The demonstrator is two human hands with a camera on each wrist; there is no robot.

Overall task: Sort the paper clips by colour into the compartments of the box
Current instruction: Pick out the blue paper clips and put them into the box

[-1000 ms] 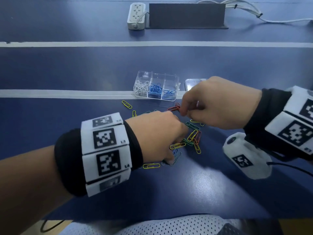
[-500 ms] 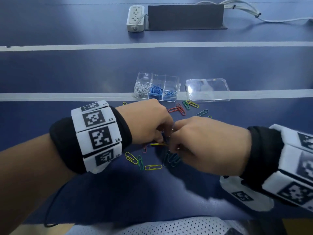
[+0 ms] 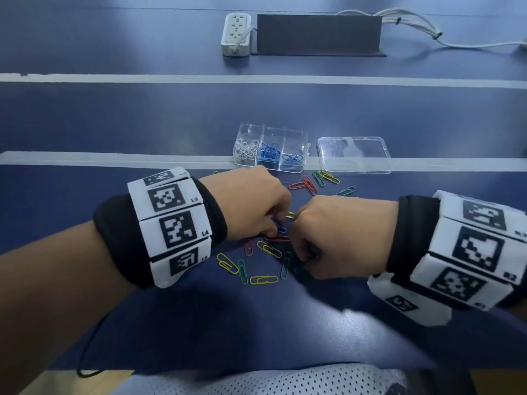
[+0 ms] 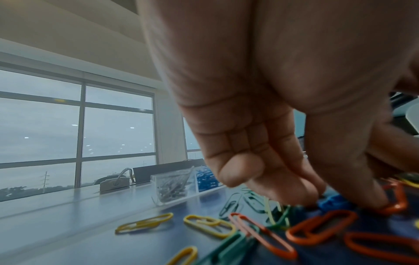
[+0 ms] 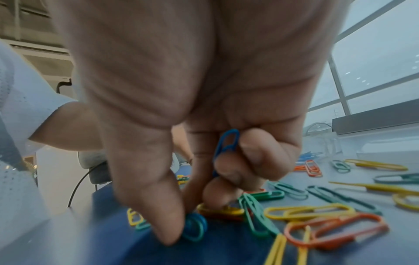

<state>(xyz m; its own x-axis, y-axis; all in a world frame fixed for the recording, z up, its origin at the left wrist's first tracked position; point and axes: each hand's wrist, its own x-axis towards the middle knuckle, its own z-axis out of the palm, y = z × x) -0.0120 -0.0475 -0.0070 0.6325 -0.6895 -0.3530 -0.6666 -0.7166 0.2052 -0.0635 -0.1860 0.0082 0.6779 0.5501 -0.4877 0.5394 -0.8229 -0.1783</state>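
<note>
Loose red, yellow, green and blue paper clips (image 3: 266, 249) lie scattered on the blue table in front of a clear compartment box (image 3: 305, 138). The box holds white clips (image 3: 245, 149) on the left and blue clips (image 3: 269, 152) in the middle and right near cells. My left hand (image 3: 275, 228) is curled over the pile, its thumb and fingertips closing on a blue clip (image 4: 333, 202). My right hand (image 3: 296, 252) faces it, knuckle to knuckle. It keeps one blue clip (image 5: 226, 143) tucked under its curled fingers, while its thumb and forefinger pinch another blue clip (image 5: 195, 227) on the table.
The box's clear lid (image 3: 353, 155) lies flat just right of the box. A white power strip (image 3: 236, 34) and a dark panel (image 3: 318, 34) with cables stand at the far edge. More clips (image 3: 313, 182) lie between the hands and the box.
My right hand has drawn back from beside the box to the pile near me. My left hand has shifted left and up, and both hands now meet over the clips.
</note>
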